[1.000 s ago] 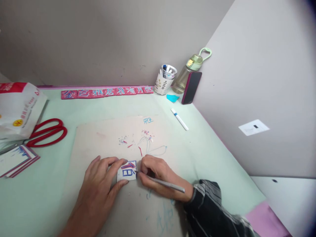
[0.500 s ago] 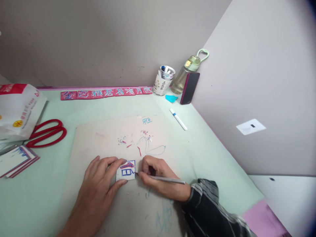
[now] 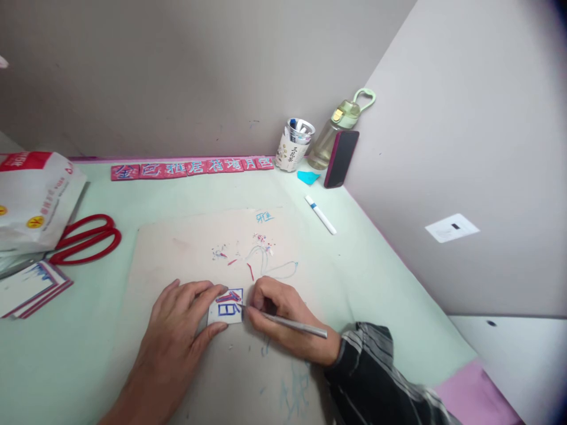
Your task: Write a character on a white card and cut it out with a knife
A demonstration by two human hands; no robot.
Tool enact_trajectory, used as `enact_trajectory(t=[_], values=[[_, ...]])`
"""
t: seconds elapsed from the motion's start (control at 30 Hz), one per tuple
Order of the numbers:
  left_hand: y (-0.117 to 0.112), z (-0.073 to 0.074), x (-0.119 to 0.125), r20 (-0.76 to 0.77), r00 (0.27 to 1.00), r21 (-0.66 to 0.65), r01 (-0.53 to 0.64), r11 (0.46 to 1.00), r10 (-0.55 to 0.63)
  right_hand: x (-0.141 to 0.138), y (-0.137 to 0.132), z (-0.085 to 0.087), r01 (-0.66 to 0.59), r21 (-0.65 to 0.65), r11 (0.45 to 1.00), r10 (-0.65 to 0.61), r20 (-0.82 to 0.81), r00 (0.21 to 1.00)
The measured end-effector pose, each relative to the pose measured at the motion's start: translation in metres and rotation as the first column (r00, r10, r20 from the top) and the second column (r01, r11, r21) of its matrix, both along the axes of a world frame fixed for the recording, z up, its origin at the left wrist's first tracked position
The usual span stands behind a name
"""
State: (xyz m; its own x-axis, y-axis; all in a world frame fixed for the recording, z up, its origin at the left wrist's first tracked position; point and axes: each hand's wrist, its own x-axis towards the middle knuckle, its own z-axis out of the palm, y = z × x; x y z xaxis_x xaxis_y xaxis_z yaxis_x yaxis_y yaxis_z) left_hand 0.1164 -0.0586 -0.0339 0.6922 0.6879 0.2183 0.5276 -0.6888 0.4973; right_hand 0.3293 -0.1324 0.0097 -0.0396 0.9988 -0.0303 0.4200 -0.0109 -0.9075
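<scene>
A small white square card [image 3: 213, 317] lies on the beige board [image 3: 177, 248]. It bears a blue-outlined character, with red showing in the character's upper strokes. My left hand [image 3: 177, 330] pins the card from the left, index finger on its top edge and thumb at the bottom edge. Between the fingertips of my right hand [image 3: 283, 319] is a slim silver craft knife [image 3: 301, 326], held like a pen. Its tip meets the card near the right end of the character. Crumbs and thin red slivers [image 3: 250, 271] are scattered on the board beyond the card.
Red-handled scissors [image 3: 88, 239] lie at left beside a white bag [image 3: 39, 200] and stacked cards [image 3: 31, 289]. A row of red character tiles [image 3: 190, 167] lines the wall. At the back right stand a pen cup [image 3: 292, 147], a bottle [image 3: 328, 139], a phone [image 3: 342, 159]; a white marker [image 3: 320, 214] lies nearer.
The craft knife's tip has moved slightly up and left on the card, and its handle end has dipped a little. My left hand keeps its place.
</scene>
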Motion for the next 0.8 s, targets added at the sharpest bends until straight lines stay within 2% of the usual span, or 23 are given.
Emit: enact_trajectory(t=[0.23, 0.57, 0.8], values=[[0.0004, -0.0002, -0.0002, -0.01, 1.0, -0.004, 0.008, 1.0, -0.008, 0.001, 0.0013, 0.0033, -0.096, 0.061, 0.993, 0.087, 0.134, 0.987], [-0.0004, 0.0006, -0.0002, -0.007, 1.0, 0.003, 0.008, 1.0, -0.008, 0.0017, 0.0012, 0.0047, -0.116, 0.038, 0.992, 0.111, 0.128, 0.986], [-0.0005, -0.0013, -0.0012, -0.009, 1.0, 0.007, 0.023, 1.0, -0.023, 0.0015, 0.0002, 0.0033, -0.084, 0.02, 0.996, 0.083, 0.077, 0.994]])
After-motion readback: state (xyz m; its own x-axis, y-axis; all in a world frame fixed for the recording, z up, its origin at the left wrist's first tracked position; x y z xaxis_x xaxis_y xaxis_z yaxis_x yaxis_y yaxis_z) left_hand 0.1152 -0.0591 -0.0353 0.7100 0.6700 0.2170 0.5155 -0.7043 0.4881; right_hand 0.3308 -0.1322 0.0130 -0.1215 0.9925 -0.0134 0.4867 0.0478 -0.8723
